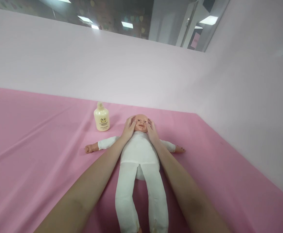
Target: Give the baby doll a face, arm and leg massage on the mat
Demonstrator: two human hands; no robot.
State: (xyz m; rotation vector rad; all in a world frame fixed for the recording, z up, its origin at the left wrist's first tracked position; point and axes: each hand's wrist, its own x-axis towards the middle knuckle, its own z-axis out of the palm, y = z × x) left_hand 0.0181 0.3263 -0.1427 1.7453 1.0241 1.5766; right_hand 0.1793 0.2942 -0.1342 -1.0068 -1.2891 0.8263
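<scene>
A baby doll (139, 152) in a white suit lies on its back on the pink cloth (34, 139), arms spread, head pointing away from me. My left hand (129, 128) rests against the left side of the doll's head (140, 123), fingers laid along its cheek and temple. My right hand (151, 129) presses the opposite side of the head in the same way. Both hands cup the face between them. A cream lotion bottle (102, 117) stands upright just left of the doll's head, apart from my left hand.
Pale pink walls (131, 71) rise behind the cloth and along the right side. Above the back wall is a glass pane with ceiling lights showing through. The pink cloth has long folds running across its left half.
</scene>
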